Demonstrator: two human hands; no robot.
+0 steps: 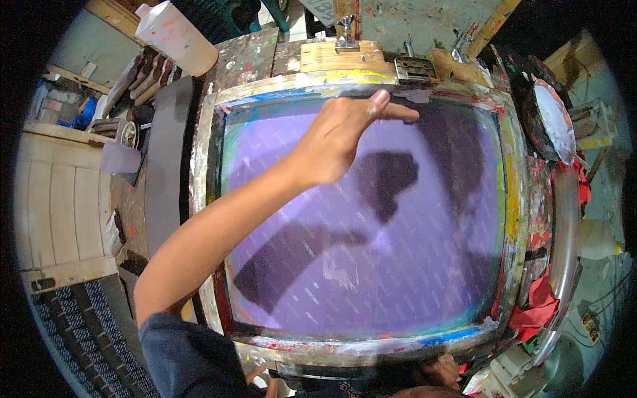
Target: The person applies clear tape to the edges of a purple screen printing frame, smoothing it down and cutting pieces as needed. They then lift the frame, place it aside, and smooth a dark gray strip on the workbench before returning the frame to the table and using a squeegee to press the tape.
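Observation:
My left hand (338, 136) reaches over a paint-stained screen frame (512, 199) toward its far side. The thumb is raised and a finger stretches out to the right; the other fingers are mostly hidden, and I see nothing held. Purple mesh or sheet (411, 278) fills the frame, with faint repeated marks and dark shadows of my arm across it. Whether the hand touches it I cannot tell. My right hand (441, 368) shows only partly below the frame's near edge, its fingers unclear.
Metal clamps (413, 68) on wooden blocks hold the far edge. A translucent bottle (176, 40), stacked squeegees (136, 83) and a dark board (162, 172) lie left. At right are a round container (554, 119), red cloth (534, 308) and a metal tube (564, 245).

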